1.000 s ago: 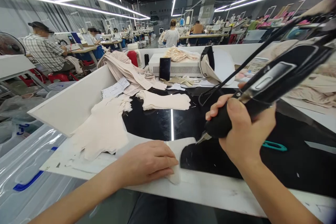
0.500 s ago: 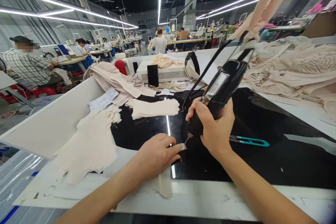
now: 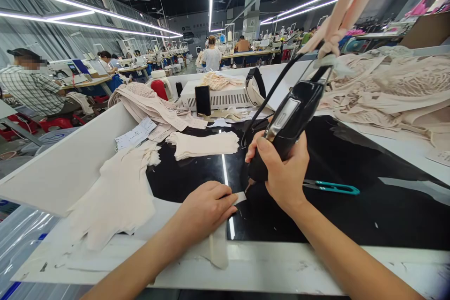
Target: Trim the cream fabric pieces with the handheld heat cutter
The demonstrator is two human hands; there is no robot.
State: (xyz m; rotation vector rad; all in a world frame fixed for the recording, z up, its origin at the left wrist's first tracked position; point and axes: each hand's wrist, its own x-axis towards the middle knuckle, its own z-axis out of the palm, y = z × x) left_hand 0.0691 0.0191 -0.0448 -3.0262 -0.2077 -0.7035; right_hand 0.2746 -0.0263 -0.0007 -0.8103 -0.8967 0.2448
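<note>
My left hand (image 3: 211,206) pins a small pale strip (image 3: 241,197) against the glossy black work surface (image 3: 337,218); thumb and fingers are pressed close together, and one end of the strip sticks out past them. Wrapped in my right hand (image 3: 284,173) is a black corded hand-held tool (image 3: 291,110) with a metal plate on its side. Its thin tip points down at the strip's free end; whether they touch I cannot tell. A translucent fabric piece (image 3: 220,246) lies under and below my left hand. Teal-handled thread snips (image 3: 339,188) rest right of my right hand.
Cut beige fabric pieces (image 3: 116,192) and a stack (image 3: 204,144) lie left and behind. A phone (image 3: 203,100) leans on a white box (image 3: 228,96). Peach fabric ties (image 3: 341,14) hang above the tool. Lace fabric (image 3: 393,84) heaps up at right. People sit farther off.
My left fingertips have drawn back slightly to the left, so more of the strip's end shows. My right hand keeps its grip on the tool. The whole view has shifted a little.
</note>
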